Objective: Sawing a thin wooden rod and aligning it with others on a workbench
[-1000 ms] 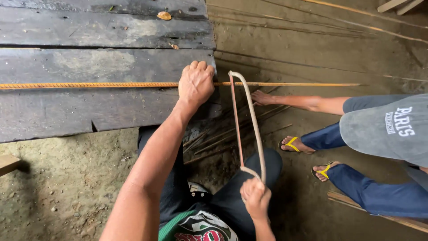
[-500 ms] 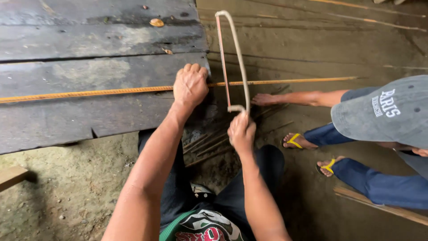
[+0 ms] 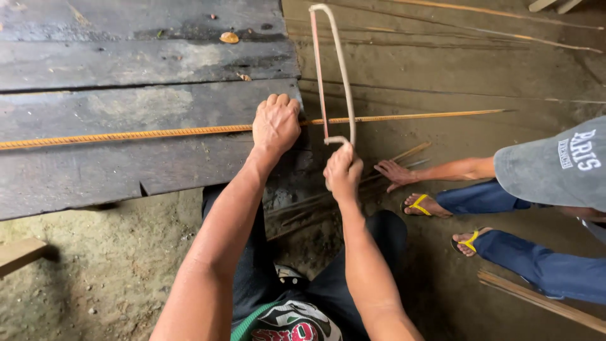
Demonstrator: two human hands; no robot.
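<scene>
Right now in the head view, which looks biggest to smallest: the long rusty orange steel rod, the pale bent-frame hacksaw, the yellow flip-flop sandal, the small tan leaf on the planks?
1. Long rusty orange steel rod
2. Pale bent-frame hacksaw
3. Yellow flip-flop sandal
4. Small tan leaf

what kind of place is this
Probably a rough outdoor work or building site: bare dirt ground, weathered plank platform, a rusty steel bar pinned by the left hand, hacksaw in the right hand.

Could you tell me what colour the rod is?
Rusty orange; the rod shows best in the head view.
</scene>
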